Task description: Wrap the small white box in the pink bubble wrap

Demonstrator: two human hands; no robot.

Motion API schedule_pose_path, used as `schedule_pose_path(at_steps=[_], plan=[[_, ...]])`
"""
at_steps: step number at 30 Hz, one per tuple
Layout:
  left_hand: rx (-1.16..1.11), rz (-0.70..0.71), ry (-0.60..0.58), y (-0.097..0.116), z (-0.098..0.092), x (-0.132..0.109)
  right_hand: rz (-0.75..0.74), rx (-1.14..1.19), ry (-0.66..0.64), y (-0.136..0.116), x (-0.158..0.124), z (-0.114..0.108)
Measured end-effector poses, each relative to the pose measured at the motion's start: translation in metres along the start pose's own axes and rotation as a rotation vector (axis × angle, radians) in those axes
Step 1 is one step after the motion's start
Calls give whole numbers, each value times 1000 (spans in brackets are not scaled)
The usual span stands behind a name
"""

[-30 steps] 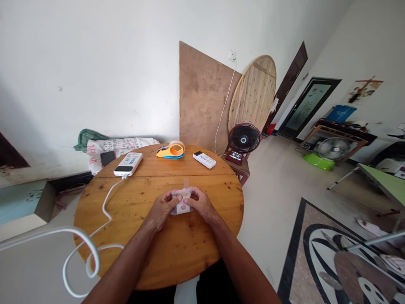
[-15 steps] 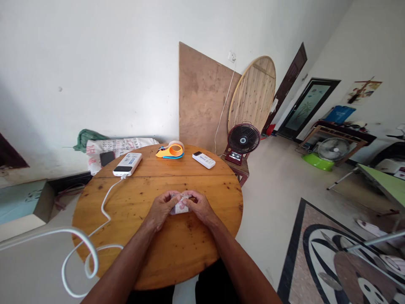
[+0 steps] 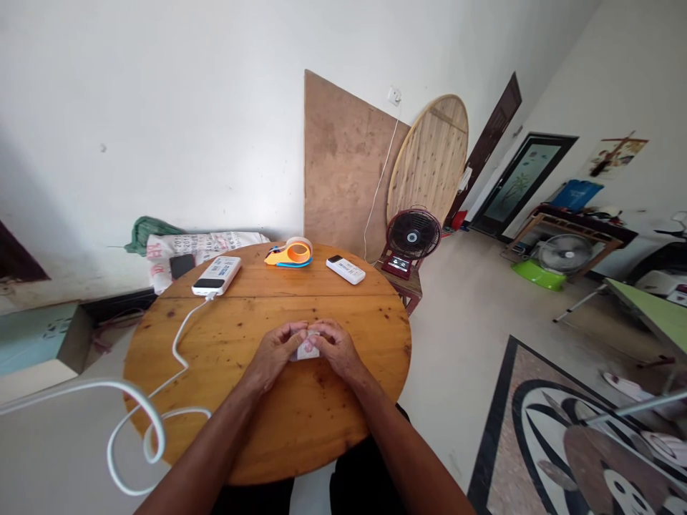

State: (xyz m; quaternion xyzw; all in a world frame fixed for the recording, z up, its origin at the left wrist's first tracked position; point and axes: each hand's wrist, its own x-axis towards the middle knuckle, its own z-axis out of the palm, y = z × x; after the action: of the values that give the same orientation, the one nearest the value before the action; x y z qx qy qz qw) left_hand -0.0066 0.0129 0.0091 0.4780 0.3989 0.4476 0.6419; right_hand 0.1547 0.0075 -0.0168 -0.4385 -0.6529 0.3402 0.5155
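Note:
At the middle of the round wooden table (image 3: 215, 365), a small whitish packet with a pink print (image 3: 308, 350) is held between both hands; its exact kind is too small to tell. My left hand (image 3: 279, 349) grips its left side, fingers curled behind and thumb on the front face. On the other side my right hand (image 3: 338, 349) is closed round it the same way. The two thumbs nearly meet over the packet and cover its upper part. Beyond the hands lie an orange and blue tape dispenser (image 3: 290, 253) and a white power bank (image 3: 346, 270).
A larger white power bank (image 3: 217, 276) lies at the table's left, with a white cable (image 3: 179, 343) running off toward the near left. A dark phone-like object (image 3: 182, 266) rests by a printed sack (image 3: 161, 252). Right of the table, a fan (image 3: 413, 236) stands on a stool.
Both hands stay in nearly the same place on the packet. The right fingers and thumb have shifted slightly over its top. The view has moved very little.

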Motion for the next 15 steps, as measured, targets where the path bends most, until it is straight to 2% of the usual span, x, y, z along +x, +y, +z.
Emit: schedule_pose_path(at_steps=[5, 10, 15], plan=[[58, 34, -50, -1, -4, 0, -26, -177, 10, -10, -1, 1], [80, 67, -3, -6, -2, 8, -53, -286, 26, -14, 3, 3], [145, 161, 19, -13, -2, 13, -104, -378, 36, -14, 4, 6]])
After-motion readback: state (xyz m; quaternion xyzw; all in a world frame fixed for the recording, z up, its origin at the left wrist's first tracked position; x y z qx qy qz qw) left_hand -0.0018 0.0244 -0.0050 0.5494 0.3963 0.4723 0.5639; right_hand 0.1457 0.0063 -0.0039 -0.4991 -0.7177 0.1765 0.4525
